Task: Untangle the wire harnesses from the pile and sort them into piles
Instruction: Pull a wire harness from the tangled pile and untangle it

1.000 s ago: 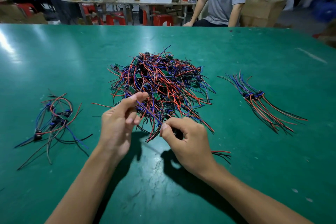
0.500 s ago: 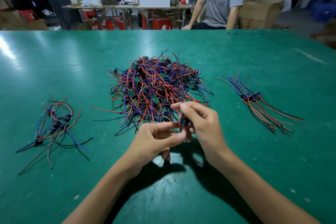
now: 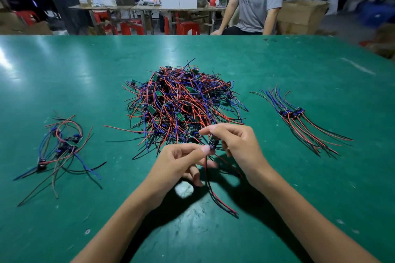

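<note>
- The left hand (image 3: 181, 162) and the right hand (image 3: 237, 145) meet above the green table (image 3: 277, 209), both grasping a single wire harness (image 3: 211, 145) between them.
- The left hand pinches the harness's small dark connector between thumb and forefinger; its other fingers curl loosely beneath.
- The right hand grips the same connector from the opposite side, forefinger stretched over the top, remaining fingers bent around it.
- From the connector, the harness's red and black leads hang down below the two hands and trail toward the person, their bare ends lying near the table surface between the forearms.
- Just beyond the fingertips of both hands lies the big tangled pile (image 3: 181, 104) of red, blue and black wires with small green boards mixed in; its nearest strands reach almost under the knuckles.
- Well out to the right of the right hand sits a neat sorted bundle (image 3: 299, 117), connectors lined up together and wires fanned both ways.
- Well to the left of the left hand lies a looser pile (image 3: 62, 147) of looped harnesses.
</note>
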`<move>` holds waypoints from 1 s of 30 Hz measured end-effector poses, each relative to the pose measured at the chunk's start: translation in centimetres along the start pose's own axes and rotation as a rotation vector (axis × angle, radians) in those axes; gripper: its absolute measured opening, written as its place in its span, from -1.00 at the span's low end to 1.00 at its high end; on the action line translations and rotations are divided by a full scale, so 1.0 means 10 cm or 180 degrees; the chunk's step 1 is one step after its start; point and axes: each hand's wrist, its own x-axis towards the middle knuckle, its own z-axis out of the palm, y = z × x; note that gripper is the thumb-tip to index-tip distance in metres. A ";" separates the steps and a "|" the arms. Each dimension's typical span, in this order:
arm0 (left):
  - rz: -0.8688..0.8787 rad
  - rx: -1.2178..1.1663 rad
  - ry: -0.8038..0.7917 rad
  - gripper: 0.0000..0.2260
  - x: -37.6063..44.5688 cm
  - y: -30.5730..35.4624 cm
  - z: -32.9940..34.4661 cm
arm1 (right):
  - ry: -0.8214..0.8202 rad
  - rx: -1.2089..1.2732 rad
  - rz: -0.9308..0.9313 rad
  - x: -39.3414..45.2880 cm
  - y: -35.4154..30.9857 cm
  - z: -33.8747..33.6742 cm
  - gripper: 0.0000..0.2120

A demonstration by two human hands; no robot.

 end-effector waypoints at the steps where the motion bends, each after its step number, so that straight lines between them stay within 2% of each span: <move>1: 0.0042 0.0062 0.0111 -0.71 0.00 0.01 0.00 | -0.0043 -0.0008 -0.0048 0.00 -0.01 0.00 -0.81; 6: 0.0421 0.0072 0.0598 -0.77 -0.01 0.03 0.00 | -0.0183 -0.0119 -0.0126 0.00 0.01 0.02 -0.82; 9: 0.0498 -0.0043 0.0838 -0.70 0.00 0.05 -0.01 | -0.0324 -0.0435 -0.0235 -0.03 0.01 0.01 -0.82; 13: 0.0604 0.0097 0.0866 -0.78 0.01 0.04 -0.04 | -0.0605 -0.0776 -0.0404 -0.05 0.01 0.04 -0.82; 17: 0.0415 -0.0190 0.0888 -0.79 0.01 0.04 -0.06 | -0.0936 -0.0728 -0.0510 -0.04 0.02 0.03 -0.79; 23: 0.0482 -0.0540 0.1047 -0.75 0.03 0.08 -0.08 | -0.1143 -0.0074 -0.0010 -0.04 -0.06 0.05 -0.67; 27: 0.0506 -0.0586 0.1254 -0.77 0.05 0.10 -0.08 | -0.1361 0.0133 0.0373 -0.03 -0.06 0.04 -0.80; 30: 0.0542 -0.0609 0.1343 -0.81 0.04 0.11 -0.11 | -0.1327 0.0207 0.0519 -0.02 -0.03 0.06 -0.80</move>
